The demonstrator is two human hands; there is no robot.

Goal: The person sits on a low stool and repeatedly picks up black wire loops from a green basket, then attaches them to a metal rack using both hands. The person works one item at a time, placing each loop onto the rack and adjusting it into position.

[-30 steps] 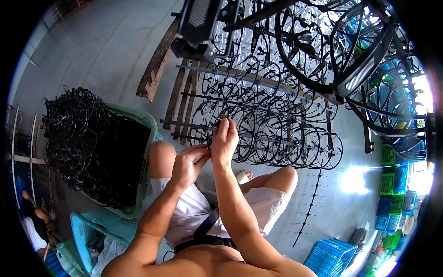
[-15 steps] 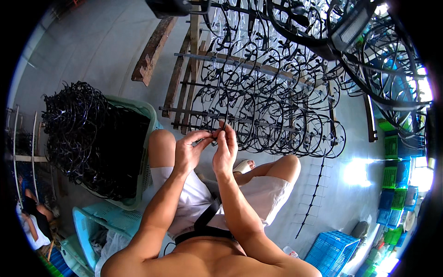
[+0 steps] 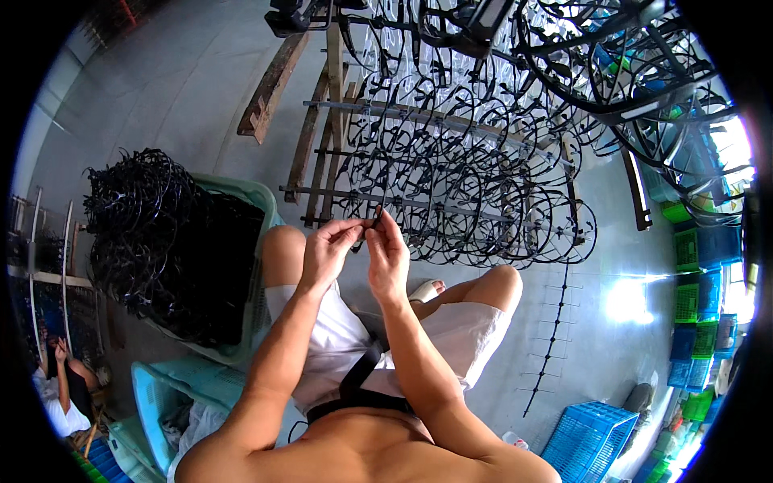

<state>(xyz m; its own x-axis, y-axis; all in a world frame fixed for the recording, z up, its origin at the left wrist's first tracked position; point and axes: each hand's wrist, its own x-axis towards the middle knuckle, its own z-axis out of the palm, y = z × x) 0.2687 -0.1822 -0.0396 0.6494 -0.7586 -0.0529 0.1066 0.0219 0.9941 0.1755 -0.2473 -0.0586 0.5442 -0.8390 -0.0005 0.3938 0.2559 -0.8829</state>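
Observation:
My left hand and my right hand meet in front of the rack, fingertips pinched together. Between them is a small, thin black piece; most of it is covered by the fingers, and its exact kind cannot be made out. Just beyond the fingers hang rows of black curved plastic frames with thin looped arms, mounted along dark metal rods. To the left, a pale green crate is heaped with a tangle of similar black pieces.
Wooden posts support the rods. Larger black frames hang close at upper right. A rod with thin side prongs lies on the floor near a blue crate. Turquoise crates stand lower left; another person sits beyond.
My hands stay pinched together and shift slightly up and left, still at the rack's near edge. The view has tilted a little. The other person's hand has risen.

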